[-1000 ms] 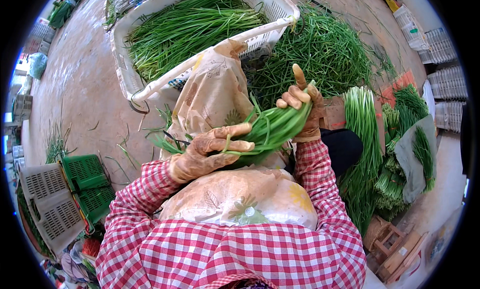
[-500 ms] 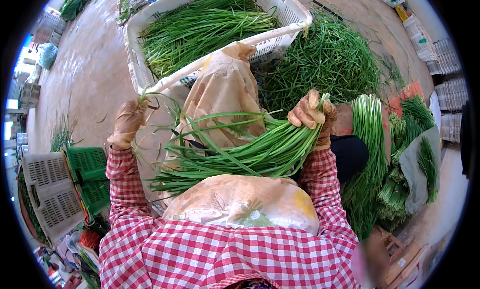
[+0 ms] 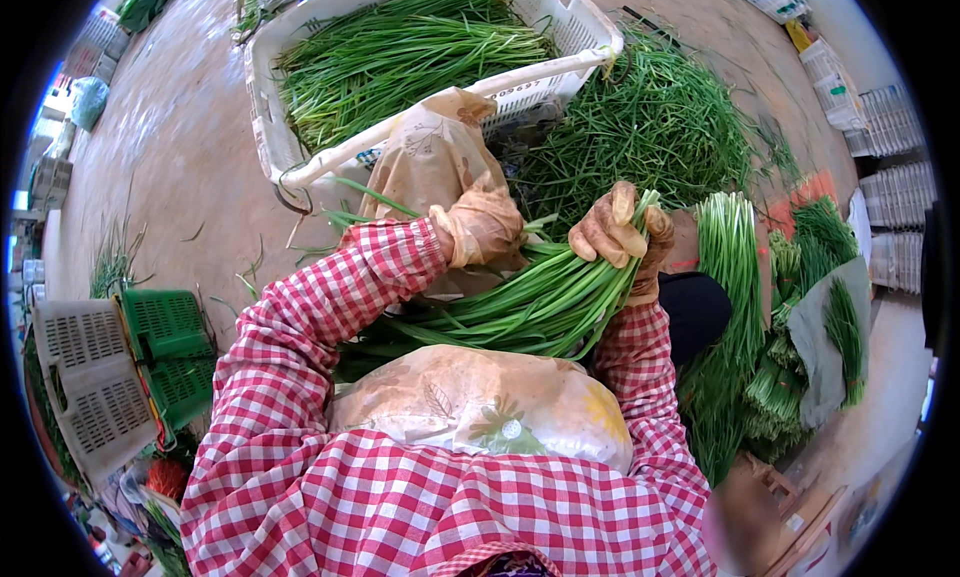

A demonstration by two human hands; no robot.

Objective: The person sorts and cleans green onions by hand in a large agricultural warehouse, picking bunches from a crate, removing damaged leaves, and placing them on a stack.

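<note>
My right hand point(image 3: 622, 235), in a stained tan glove, is closed round the pale stem ends of a bunch of garlic chives point(image 3: 530, 302). The green leaves sweep left across my lap, partly under my left forearm. My gloved left hand point(image 3: 480, 222) is curled at the upper side of this bunch, left of my right hand. A stalk tip shows past its fingers and loose leaves trail out on its other side, so it appears closed on stray chives; its fingertips are partly hidden. A stained patterned apron point(image 3: 480, 402) covers my lap.
Ahead, a white plastic basket point(image 3: 262, 107) holds more chives. A loose green heap point(image 3: 650, 127) lies right of it. Bundled chives point(image 3: 733, 277) rest at my right, near a grey cloth point(image 3: 815, 342). Green point(image 3: 165, 327) and white crates point(image 3: 95, 377) stand at my left.
My left hand has swung right, from out by the basket's near corner to the bunch. My right hand keeps its grip on the stem ends, almost unmoved.
</note>
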